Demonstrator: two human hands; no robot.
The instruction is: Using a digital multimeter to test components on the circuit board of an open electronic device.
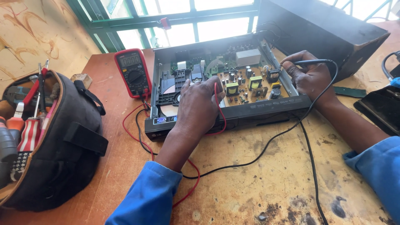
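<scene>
Left hand [200, 104] grips red probe [216, 89], right hand [310, 77] pinches black probe [310, 62]; both on open player's board [250, 85]; multimeter [133, 73] left, connected; probing under way.

We saw grey rectangular screen [130, 60] atop red multimeter [133, 73]; small blue-white label [164, 120] sat on player's black front.

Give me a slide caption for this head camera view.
Left hand and right hand hold probes over the circuit board beside a red meter.
</scene>
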